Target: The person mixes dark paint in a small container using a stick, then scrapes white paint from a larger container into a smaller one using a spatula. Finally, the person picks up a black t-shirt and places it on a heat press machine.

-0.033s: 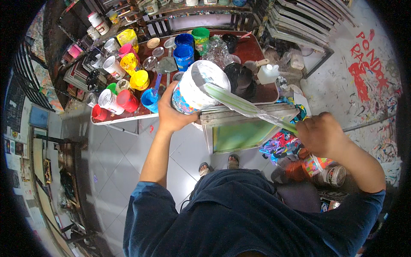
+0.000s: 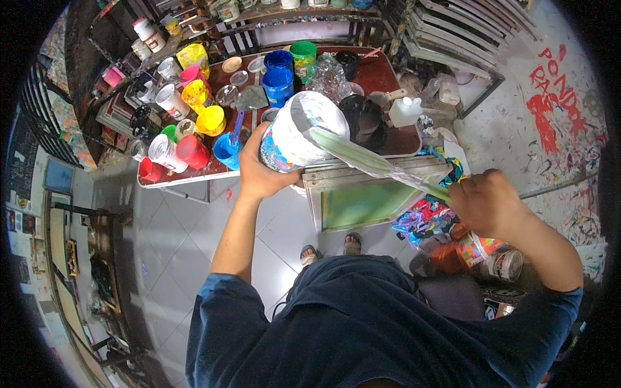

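**A:** A paint-spattered workshop: grey tiled floor (image 2: 194, 239), a red-brown table (image 2: 381, 77) crowded with colour pots, yellow tubs (image 2: 210, 119), blue tubs (image 2: 278, 81), a red tub (image 2: 192, 150), a white plastic bottle (image 2: 405, 111). Below the table edge leans a screen-printing frame with green mesh (image 2: 362, 204). Where's the bucket?

**B:** The white paint bucket (image 2: 301, 132) is lifted off the table, tipped on its side with its mouth toward the right, above the frame's top edge. The left hand (image 2: 262, 169) is wrapped around its lower wall, fingers closed on it, arm stretched forward.

**A:** And the other hand?

**B:** The right hand (image 2: 486, 204) is fisted around the end of a long flat stirring paddle (image 2: 375, 163), whose far tip sits at the bucket's rim. Forearm comes in from the right, elbow bent.

**A:** Risks, as you judge them?

**B:** The bucket hangs on one hand only; a slick wall could let it slip onto the frame or the sandalled feet (image 2: 330, 244) below. Tipped like that, paint may run over the lip and miss the mesh. A swing of the paddle could also clip the nearby black tub (image 2: 362, 119).
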Tool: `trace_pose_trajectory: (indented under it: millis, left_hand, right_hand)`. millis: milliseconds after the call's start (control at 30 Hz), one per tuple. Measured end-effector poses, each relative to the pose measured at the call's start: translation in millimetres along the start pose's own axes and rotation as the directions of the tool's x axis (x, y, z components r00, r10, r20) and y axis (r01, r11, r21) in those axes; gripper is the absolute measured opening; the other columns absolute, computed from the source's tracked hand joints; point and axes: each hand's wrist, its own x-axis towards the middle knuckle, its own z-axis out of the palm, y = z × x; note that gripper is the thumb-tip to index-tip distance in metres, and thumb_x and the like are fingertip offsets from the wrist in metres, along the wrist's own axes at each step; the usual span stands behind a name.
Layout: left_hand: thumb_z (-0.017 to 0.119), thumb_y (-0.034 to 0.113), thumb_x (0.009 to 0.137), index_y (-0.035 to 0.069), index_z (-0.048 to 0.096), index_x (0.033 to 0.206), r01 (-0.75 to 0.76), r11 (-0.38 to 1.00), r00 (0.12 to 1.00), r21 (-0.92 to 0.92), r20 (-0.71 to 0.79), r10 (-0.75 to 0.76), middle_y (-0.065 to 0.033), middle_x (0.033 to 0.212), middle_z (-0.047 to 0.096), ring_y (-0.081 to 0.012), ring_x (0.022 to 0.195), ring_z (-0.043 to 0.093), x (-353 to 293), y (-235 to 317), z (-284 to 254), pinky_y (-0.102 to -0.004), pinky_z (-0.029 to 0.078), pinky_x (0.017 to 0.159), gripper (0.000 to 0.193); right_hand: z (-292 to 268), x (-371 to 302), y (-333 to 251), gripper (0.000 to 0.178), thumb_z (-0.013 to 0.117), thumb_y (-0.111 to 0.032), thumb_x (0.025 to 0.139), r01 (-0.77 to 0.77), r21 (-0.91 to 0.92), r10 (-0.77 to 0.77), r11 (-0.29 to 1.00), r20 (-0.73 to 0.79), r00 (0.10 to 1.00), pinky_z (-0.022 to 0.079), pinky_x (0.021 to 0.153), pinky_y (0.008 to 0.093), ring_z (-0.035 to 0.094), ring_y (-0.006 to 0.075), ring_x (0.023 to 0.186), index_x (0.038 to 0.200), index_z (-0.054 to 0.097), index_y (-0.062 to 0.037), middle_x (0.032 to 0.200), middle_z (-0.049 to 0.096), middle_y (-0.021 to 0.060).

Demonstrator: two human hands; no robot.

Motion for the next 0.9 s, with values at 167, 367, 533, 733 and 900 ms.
trace_pose_trajectory:
  millis: [167, 367, 533, 733, 900]
  left_hand:
    - [0.078, 0.016, 0.042, -0.003, 0.046, 0.116, -0.061, 0.993, 0.997, 0.101, -0.032, 0.065, -0.0144, 0.105, 0.058, -0.0218, 0.096, 0.056, 3.3, -8.0, -5.8, -0.0328, 0.044, 0.086, 0.082]
    - [0.077, 0.015, 0.043, -0.002, 0.046, 0.116, -0.064, 0.992, 0.997, 0.107, -0.025, 0.067, -0.0138, 0.105, 0.057, -0.0211, 0.096, 0.056, 2.5, -12.3, -7.5, -0.0327, 0.045, 0.085, 0.082]
    - [0.077, 0.012, 0.045, -0.002, 0.046, 0.116, -0.087, 0.991, 0.995, 0.098, -0.043, 0.092, -0.0125, 0.104, 0.057, -0.0187, 0.095, 0.056, 2.7, -6.5, -9.1, -0.0308, 0.045, 0.084, 0.079]
    - [0.077, 0.013, 0.047, -0.002, 0.045, 0.119, -0.058, 0.996, 0.996, 0.07, -0.069, 0.063, -0.0125, 0.106, 0.057, -0.0178, 0.096, 0.055, -1.0, -8.0, -13.1, -0.0305, 0.045, 0.083, 0.08]
    - [0.077, 0.012, 0.048, -0.002, 0.043, 0.12, -0.07, 0.997, 0.993, 0.036, -0.093, 0.073, -0.0124, 0.107, 0.057, -0.0174, 0.097, 0.055, -0.5, -8.9, -16.8, -0.0309, 0.045, 0.084, 0.081]
  right_hand:
    - [-7.2, -5.0, 8.7, 0.014, 0.058, -0.018, 0.07, 0.016, 0.023, -0.015, 1.0, -0.019, 1.0, 0.041, 0.047, 0.0361, 0.056, 0.0224, 0.053, 0.07, 0.05, -0.0071, 0.06, 0.052, 0.0055]
    - [-10.2, -11.1, 10.3, 0.014, 0.057, -0.02, 0.071, 0.041, -0.017, -0.042, 0.999, -0.055, 0.998, 0.042, 0.047, 0.0377, 0.057, 0.0235, 0.054, 0.073, 0.053, -0.0063, 0.061, 0.054, 0.0067]
    - [-9.8, -17.4, 12.6, 0.024, 0.061, -0.024, 0.068, 0.054, -0.054, -0.055, 0.997, -0.021, 0.998, 0.038, 0.05, 0.035, 0.055, 0.0202, 0.056, 0.08, 0.055, -0.004, 0.064, 0.053, 0.0042]
    - [-16.3, -16.9, 14.1, 0.026, 0.061, -0.025, 0.066, 0.05, -0.125, -0.052, 0.991, -0.011, 0.999, 0.038, 0.053, 0.0349, 0.053, 0.0204, 0.058, 0.081, 0.055, -0.005, 0.063, 0.05, 0.0029]
    - [-18.8, -17.2, 12.1, 0.023, 0.06, -0.022, 0.066, -0.006, -0.153, -0.013, 0.988, -0.124, 0.992, 0.039, 0.054, 0.0353, 0.053, 0.0205, 0.06, 0.081, 0.054, -0.0057, 0.064, 0.05, 0.0032]
